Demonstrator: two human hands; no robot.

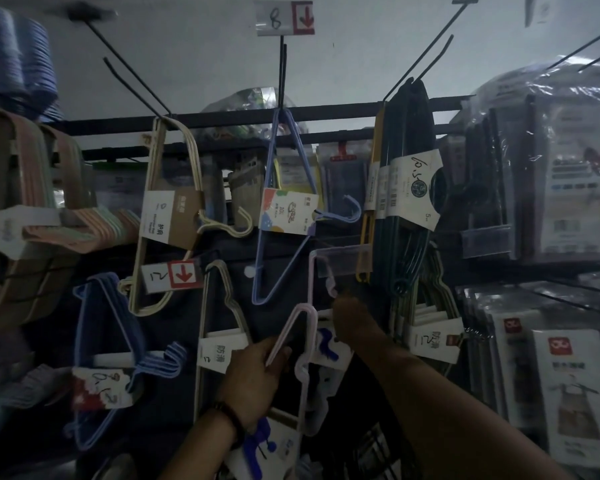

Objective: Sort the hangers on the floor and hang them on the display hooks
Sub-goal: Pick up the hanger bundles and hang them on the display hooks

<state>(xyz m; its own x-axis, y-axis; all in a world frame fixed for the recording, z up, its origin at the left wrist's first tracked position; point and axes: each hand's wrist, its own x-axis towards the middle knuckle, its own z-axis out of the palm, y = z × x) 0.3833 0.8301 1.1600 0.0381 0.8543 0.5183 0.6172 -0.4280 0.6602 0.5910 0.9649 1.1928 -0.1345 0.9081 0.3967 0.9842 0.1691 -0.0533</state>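
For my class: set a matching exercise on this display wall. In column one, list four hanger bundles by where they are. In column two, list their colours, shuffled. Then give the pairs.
Column A
1. bundle under the 8 tag
2. bundle held at lower centre
3. bundle with the brown card
4. bundle with the round-logo card

Column B
a. dark green
b. cream
c. pink
d. blue

Pairs: 1-d, 2-c, 3-b, 4-a
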